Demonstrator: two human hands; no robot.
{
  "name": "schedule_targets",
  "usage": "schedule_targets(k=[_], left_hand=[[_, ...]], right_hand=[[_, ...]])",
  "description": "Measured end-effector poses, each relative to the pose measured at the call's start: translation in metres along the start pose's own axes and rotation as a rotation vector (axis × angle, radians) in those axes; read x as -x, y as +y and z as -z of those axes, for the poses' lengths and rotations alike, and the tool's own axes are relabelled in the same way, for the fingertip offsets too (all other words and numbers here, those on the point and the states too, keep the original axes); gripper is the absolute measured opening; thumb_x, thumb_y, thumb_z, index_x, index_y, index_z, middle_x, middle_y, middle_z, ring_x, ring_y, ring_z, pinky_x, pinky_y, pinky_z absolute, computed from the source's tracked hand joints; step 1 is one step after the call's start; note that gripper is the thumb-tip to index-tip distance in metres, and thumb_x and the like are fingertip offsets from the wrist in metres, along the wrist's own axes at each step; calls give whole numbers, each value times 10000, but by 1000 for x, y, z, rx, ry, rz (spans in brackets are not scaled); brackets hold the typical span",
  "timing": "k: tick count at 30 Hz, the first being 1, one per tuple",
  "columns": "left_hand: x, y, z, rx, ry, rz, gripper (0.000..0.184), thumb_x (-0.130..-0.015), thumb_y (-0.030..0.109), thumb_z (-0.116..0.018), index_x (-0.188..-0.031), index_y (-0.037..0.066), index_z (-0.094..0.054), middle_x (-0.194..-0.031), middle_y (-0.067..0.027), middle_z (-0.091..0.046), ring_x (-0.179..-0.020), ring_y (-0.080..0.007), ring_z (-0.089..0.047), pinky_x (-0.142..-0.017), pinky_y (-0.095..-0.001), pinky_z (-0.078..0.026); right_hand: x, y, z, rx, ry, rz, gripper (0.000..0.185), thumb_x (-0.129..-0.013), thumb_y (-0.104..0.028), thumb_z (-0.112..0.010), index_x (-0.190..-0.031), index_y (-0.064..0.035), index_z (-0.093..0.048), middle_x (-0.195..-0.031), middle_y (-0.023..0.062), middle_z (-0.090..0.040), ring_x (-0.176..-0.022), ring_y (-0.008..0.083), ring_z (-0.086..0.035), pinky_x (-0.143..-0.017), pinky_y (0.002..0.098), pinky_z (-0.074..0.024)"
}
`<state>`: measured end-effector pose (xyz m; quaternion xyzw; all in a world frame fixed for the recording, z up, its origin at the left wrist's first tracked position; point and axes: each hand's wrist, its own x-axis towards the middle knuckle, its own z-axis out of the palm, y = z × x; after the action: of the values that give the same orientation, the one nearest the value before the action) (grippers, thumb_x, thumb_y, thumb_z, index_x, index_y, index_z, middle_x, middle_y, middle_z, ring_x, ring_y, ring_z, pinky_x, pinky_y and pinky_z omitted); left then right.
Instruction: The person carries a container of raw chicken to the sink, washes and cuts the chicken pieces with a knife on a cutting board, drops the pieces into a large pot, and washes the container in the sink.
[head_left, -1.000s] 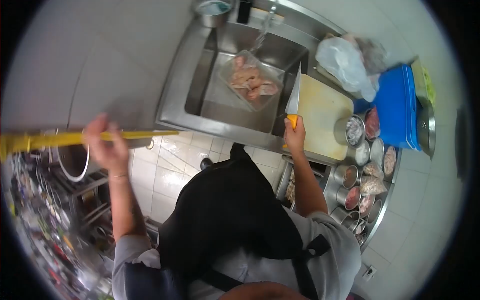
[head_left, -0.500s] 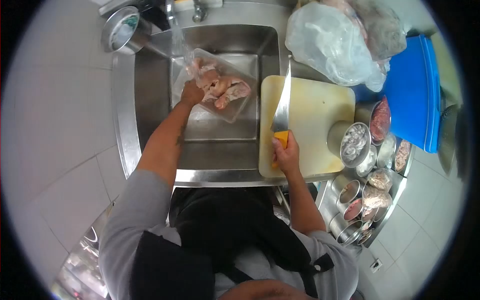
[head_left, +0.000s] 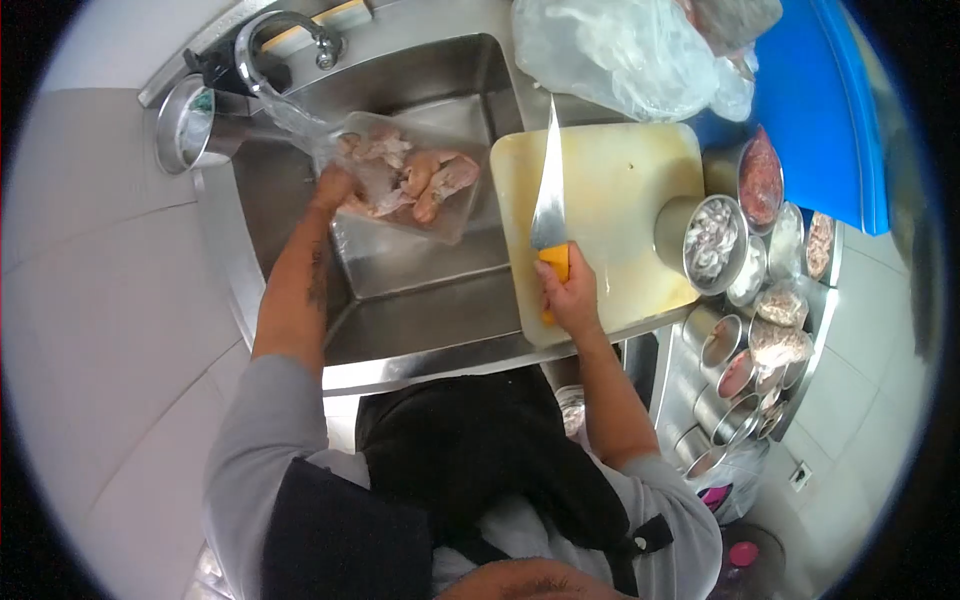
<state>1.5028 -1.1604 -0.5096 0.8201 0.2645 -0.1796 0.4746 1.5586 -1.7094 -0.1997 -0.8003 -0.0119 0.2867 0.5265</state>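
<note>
My left hand (head_left: pixel 338 188) is in the steel sink (head_left: pixel 420 295), closed at the left edge of a clear plastic container (head_left: pixel 458 222) holding raw chicken pieces (head_left: pixel 425 180). Its fingertips are partly hidden, so what they grip is unclear. Water runs from the faucet (head_left: pixel 245 60) toward the container. My right hand (head_left: pixel 572 292) is wrapped round the orange handle of a large knife (head_left: pixel 551 195), over the pale cutting board (head_left: pixel 625 190). The blade points away from me.
A metal pot (head_left: pixel 195 125) stands left of the sink. Plastic bags (head_left: pixel 620 60) lie behind the board, beside a blue bin (head_left: pixel 815 120). A metal container of sliced food (head_left: pixel 712 240) overlaps the board's right edge. Several containers with meat (head_left: pixel 762 185) stand to the right.
My left hand has gone from a yellow object at the left to the chicken container in the sink. My right hand still holds the knife, now over the board. The view has turned.
</note>
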Motion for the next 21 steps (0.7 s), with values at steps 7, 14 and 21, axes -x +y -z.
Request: schedule_targets(k=[7,14,21], left_hand=[[152,189,107,601,195,102,262,-992,174,-731,-1175,-13,-727,-1071,-100,-766,-848,-174,-732,-705,-345,-598],[209,254,160,-30,273,-201,257,-960,156,-772,-1165,3,-749,-1064,-61,-779,-974,-167,-725,-878,-336,-586],[228,282,150,-20,231,-405,346,-946,51,-713,-1289,13,-686,-1200,-103,-741,-1045,-166,-702,-895,-336,-575]], right_hand=[[11,-22,-18,-17,20,80,201,-1102,-278,-616,-1134,-80,-599,-721,-13,-583,-535,83,-552,-485,283,-452],[-7,-12,-129,10,-266,86,282,-1102,-296,-578,-1213,-37,-587,-873,148,-662,-744,304,-635,-654,438,-501],[-49,-74,-211,109,-69,372,330,-1074,-310,-605,-1175,4,-590,-966,244,-701,-876,416,-718,-777,516,-546]])
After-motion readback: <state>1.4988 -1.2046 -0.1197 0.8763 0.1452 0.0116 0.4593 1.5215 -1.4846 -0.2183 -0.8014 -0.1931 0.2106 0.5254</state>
